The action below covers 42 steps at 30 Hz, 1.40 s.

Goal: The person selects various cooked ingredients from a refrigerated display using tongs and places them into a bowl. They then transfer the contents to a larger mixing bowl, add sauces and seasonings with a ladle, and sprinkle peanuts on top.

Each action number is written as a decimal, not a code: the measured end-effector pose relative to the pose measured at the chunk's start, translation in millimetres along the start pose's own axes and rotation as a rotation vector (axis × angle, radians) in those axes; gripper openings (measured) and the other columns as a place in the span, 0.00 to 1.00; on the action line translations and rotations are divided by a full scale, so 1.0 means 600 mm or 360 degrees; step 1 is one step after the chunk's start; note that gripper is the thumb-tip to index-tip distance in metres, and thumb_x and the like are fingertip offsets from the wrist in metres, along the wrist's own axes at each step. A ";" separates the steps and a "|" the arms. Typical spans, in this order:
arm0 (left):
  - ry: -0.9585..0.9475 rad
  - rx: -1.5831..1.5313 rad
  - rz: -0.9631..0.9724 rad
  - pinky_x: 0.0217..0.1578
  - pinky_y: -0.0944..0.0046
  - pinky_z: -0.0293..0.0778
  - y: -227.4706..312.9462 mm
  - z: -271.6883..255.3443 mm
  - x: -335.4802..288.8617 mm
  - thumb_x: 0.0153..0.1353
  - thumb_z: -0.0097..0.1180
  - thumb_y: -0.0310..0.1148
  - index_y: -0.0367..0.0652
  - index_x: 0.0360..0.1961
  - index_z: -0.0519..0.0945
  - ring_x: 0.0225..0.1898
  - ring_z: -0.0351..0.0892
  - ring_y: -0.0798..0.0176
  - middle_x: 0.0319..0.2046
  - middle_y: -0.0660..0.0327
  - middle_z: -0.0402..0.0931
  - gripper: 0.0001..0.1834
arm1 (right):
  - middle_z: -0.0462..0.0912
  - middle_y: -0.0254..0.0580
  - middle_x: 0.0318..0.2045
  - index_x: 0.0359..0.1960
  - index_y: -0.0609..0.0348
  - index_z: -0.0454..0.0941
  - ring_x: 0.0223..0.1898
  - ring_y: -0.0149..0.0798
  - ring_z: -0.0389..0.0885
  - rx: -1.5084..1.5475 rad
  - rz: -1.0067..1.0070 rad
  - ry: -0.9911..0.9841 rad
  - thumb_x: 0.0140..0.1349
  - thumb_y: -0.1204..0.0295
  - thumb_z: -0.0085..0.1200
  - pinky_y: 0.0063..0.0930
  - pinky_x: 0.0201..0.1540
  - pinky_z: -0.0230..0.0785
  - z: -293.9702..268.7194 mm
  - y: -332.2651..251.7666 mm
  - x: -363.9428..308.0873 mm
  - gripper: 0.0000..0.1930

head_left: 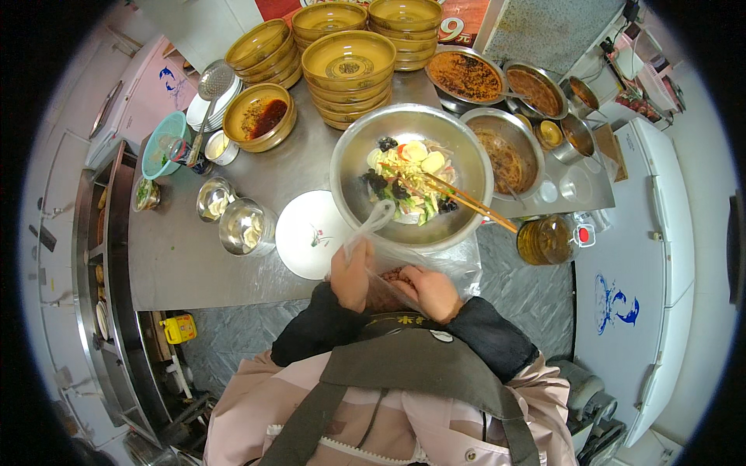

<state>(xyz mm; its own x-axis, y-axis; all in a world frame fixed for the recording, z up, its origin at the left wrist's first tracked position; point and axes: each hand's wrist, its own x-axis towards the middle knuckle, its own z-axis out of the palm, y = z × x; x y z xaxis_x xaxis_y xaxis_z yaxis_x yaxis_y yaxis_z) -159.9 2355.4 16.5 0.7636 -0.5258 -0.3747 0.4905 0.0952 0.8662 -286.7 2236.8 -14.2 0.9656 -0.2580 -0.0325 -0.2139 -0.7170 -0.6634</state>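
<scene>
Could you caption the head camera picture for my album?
Left hand and right hand grip a clear plastic bag near a metal bowl of mixed food with chopsticks.

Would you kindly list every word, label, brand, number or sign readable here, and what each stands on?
I won't copy wording, but it stands here:
Red poster: large pale numeral and character.
Dark apron: yellow characters, partly hidden.
Yellow jug: label too small to read.
Right-hand white freezer: small print, unreadable.

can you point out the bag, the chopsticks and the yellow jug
Bag [391, 259]: head view, on its clear film.
Chopsticks [472, 203]: head view, midway along their length.
Yellow jug [179, 329]: head view, on its side.
</scene>
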 end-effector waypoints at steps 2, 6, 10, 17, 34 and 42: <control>0.0017 -0.0005 -0.0039 0.27 0.73 0.59 0.002 -0.002 0.000 0.65 0.45 0.33 0.42 0.30 0.72 0.25 0.63 0.75 0.23 0.70 0.66 0.09 | 0.78 0.51 0.26 0.32 0.58 0.74 0.27 0.53 0.78 0.0115 -0.0023 0.0111 0.60 0.62 0.51 0.45 0.30 0.70 -0.016 -0.010 -0.003 0.12; 0.0027 -0.0004 -0.0045 0.27 0.73 0.59 0.003 -0.001 0.002 0.65 0.45 0.33 0.43 0.30 0.72 0.25 0.63 0.75 0.23 0.70 0.66 0.09 | 0.78 0.43 0.22 0.32 0.59 0.75 0.21 0.38 0.76 0.0806 0.0238 -0.0047 0.62 0.65 0.52 0.35 0.24 0.67 -0.075 -0.036 -0.007 0.10; 0.0051 0.0113 0.0021 0.28 0.73 0.59 0.001 -0.001 0.007 0.65 0.44 0.34 0.43 0.30 0.73 0.26 0.63 0.74 0.23 0.70 0.67 0.09 | 0.77 0.30 0.22 0.37 0.56 0.76 0.19 0.22 0.70 0.2240 0.0846 -0.0237 0.65 0.63 0.48 0.14 0.19 0.60 -0.165 -0.034 0.025 0.11; -0.0092 0.0087 -0.0011 0.30 0.72 0.59 0.004 -0.012 0.009 0.64 0.45 0.33 0.41 0.30 0.73 0.28 0.64 0.74 0.25 0.69 0.68 0.09 | 0.55 0.54 0.62 0.65 0.54 0.48 0.56 0.47 0.68 0.2128 0.1019 0.0375 0.68 0.57 0.39 0.39 0.46 0.74 -0.211 0.030 0.205 0.28; -0.1136 0.1011 0.0215 0.28 0.70 0.59 -0.027 0.107 -0.041 0.65 0.40 0.32 0.41 0.24 0.70 0.25 0.62 0.72 0.22 0.69 0.65 0.12 | 0.63 0.57 0.59 0.59 0.56 0.64 0.62 0.52 0.60 0.0751 0.0574 0.0168 0.53 0.61 0.61 0.38 0.62 0.54 -0.087 0.064 -0.210 0.32; -0.0811 0.0847 0.0087 0.26 0.70 0.60 -0.074 0.275 -0.096 0.64 0.40 0.30 0.40 0.23 0.70 0.23 0.61 0.73 0.19 0.68 0.65 0.13 | 0.70 0.51 0.54 0.51 0.57 0.71 0.55 0.52 0.68 -0.0022 0.0491 0.0847 0.51 0.69 0.59 0.42 0.56 0.60 -0.226 0.146 -0.343 0.24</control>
<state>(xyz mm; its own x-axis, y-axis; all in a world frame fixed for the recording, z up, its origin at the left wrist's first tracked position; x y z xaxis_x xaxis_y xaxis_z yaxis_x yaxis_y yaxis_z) -295.2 2241.8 54.2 0.4282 -0.8717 -0.2383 0.0885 -0.2220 0.9710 -524.4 2139.4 35.6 0.6535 -0.7401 0.1585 -0.4771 -0.5654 -0.6729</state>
